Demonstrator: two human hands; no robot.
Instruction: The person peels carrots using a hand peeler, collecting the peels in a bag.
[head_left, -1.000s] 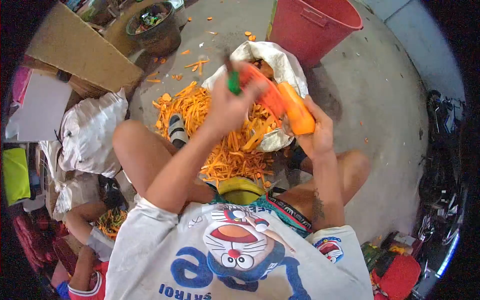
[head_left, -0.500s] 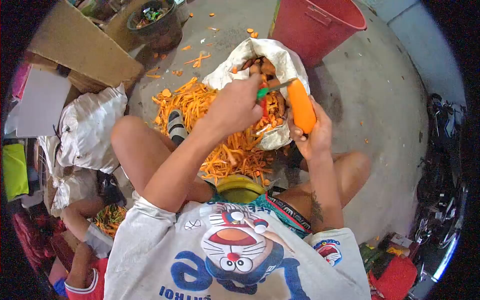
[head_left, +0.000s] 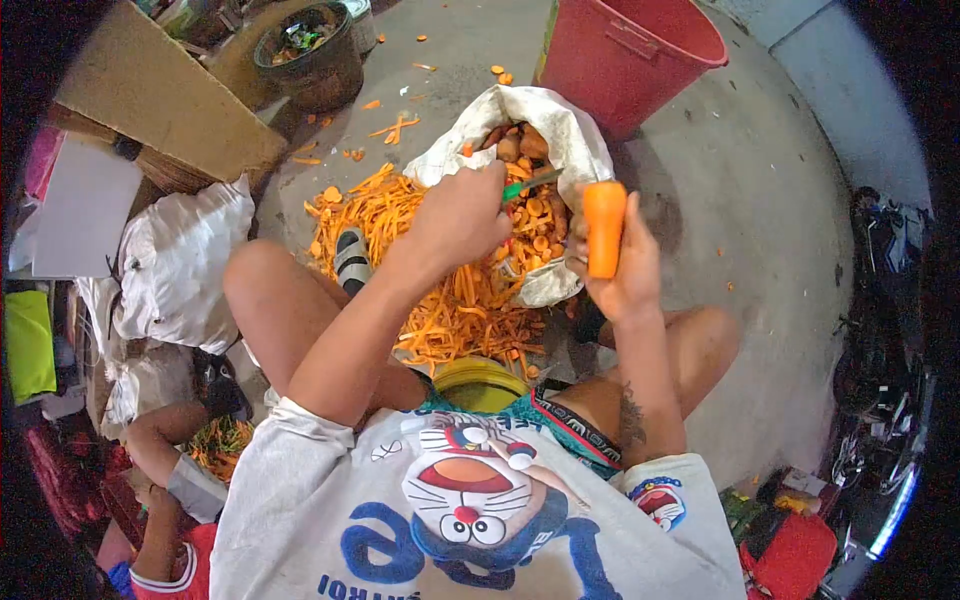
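My left hand [head_left: 462, 218] is closed round the green handle of a peeling tool [head_left: 530, 184], its metal blade pointing right. The blade stands apart from the carrot. In my right hand [head_left: 628, 268], palm up, is a smooth orange carrot [head_left: 604, 228], its wide end away from me. Beyond and between the hands lies an open white sack [head_left: 568, 122] with unpeeled carrots [head_left: 520, 146] and orange pieces in it. A heap of orange peelings [head_left: 465, 318] spreads beside the sack and under my left forearm.
A red bin [head_left: 635, 68] stands beyond the sack, and a dark bucket [head_left: 310, 68] at the back left. A yellow basin [head_left: 482, 384] sits between my legs. Cardboard [head_left: 165, 90] and a filled white sack [head_left: 185, 262] are at left. Another person's arm [head_left: 160, 535] shows lower left.
The blade has come away from the carrot as my left hand moved slightly left. The carrot has turned more upright in the view and sits slightly lower in my right hand.
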